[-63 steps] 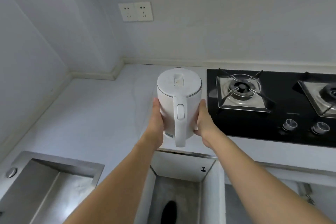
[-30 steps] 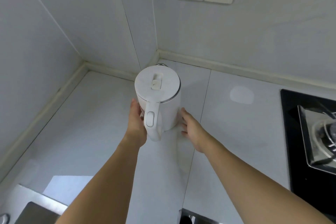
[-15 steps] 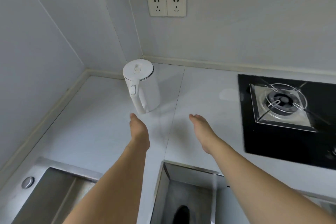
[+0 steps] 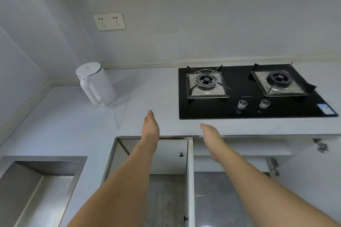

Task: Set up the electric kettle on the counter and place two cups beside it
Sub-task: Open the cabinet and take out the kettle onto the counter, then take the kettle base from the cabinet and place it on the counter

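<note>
The white cylindrical plastic electric kettle (image 4: 96,84) stands upright in the pale grey counter (image 4: 151,94) corner, below the wall sockets (image 4: 109,21). Your left hand (image 4: 151,127) and right hand (image 4: 210,133) hover flat, fingers extended, empty. No cups are visible; fetch both.

Black two-burner hob (image 4: 245,108), steel sink (image 4: 42,175) (lower left), double wall socket (image 4: 109,21).
</note>
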`<state>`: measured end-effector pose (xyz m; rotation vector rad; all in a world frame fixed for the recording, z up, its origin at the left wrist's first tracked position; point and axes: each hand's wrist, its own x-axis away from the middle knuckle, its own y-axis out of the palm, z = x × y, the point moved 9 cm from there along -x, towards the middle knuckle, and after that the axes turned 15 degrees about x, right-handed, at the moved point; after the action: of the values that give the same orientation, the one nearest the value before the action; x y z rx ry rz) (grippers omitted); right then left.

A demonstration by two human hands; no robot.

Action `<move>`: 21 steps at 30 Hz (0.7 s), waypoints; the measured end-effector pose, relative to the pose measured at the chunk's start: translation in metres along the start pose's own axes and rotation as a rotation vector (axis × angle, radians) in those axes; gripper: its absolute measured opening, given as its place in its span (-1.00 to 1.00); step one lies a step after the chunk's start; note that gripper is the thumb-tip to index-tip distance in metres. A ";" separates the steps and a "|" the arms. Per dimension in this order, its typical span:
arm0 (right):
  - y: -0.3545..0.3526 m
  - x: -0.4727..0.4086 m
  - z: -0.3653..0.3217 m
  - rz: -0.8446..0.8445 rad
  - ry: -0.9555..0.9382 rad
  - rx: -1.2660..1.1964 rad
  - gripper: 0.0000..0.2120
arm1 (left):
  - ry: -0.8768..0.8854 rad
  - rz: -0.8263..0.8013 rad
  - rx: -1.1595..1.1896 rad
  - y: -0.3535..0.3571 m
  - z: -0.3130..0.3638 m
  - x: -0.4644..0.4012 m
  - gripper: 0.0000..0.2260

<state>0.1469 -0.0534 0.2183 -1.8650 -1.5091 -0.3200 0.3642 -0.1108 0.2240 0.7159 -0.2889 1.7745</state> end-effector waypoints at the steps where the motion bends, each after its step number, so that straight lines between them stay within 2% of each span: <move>1: -0.013 0.003 0.009 0.017 0.020 -0.019 -0.56 | -0.008 -0.036 -0.020 0.014 -0.007 0.005 -0.38; 7: -0.090 0.009 0.059 0.095 0.061 -0.085 -0.57 | 0.002 -0.160 -0.157 0.100 -0.052 0.030 -0.38; 14: -0.182 -0.001 0.132 0.079 0.090 -0.061 -0.59 | 0.029 -0.196 -0.290 0.183 -0.136 0.068 -0.42; 19: -0.239 -0.030 0.182 0.052 0.158 -0.047 -0.57 | -0.108 -0.183 -0.343 0.222 -0.225 0.078 -0.38; 21: -0.246 -0.050 0.200 0.043 0.169 -0.017 -0.57 | -0.149 -0.198 -0.433 0.232 -0.259 0.072 -0.38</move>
<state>-0.1426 0.0565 0.1340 -1.8324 -1.3543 -0.4594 0.0529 0.0070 0.1011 0.5422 -0.6575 1.4089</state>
